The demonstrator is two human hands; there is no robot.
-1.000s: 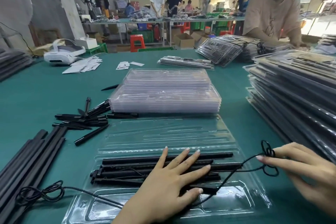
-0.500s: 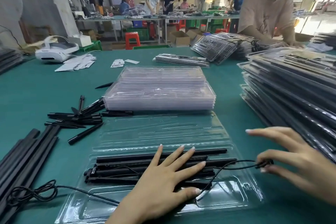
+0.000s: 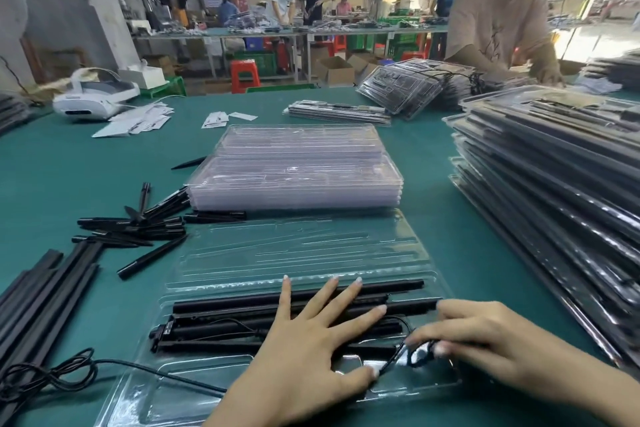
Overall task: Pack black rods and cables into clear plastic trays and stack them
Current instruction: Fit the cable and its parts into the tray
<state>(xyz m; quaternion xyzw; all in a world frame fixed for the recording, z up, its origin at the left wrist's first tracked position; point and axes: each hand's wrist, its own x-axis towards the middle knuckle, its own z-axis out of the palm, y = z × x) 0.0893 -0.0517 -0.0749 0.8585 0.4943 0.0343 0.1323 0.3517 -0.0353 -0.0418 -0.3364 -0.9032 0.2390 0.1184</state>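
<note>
A: Largest first. What lies around the grip?

B: A green surface (image 3: 86, 177). Well to the right of the grip rises the packed stack (image 3: 554, 184); beyond it, farther from the person, sit the empty trays (image 3: 294, 170). The open tray (image 3: 207, 388) lies directly under both hands, its lid half folded back on the far side.

A: And the task's things?

B: The rods (image 3: 225, 308) lie in the tray's grooves, just left of the grip. The cable (image 3: 156, 371) runs from a loose tangle on the surface, well left of the grip, under the left hand and into the tray's near pocket.

A: State of the hands?

B: Left hand (image 3: 311, 350): flat, fingers spread and straight, pressing the rods down. Right hand (image 3: 485, 347): fingertips curled, pinching the cable's coiled end just over the pocket.

A: What could go wrong?

B: Judged likely: the coil, being springy, may unwind once the pinch is released and ride over the pocket rim, so that the lid will not close flat. The tangle left of the grip may drag or snag when pulled in, tugging the rods from their grooves should the pressing hand lift early. A bulging tray would sit tilted on the stack.
</note>
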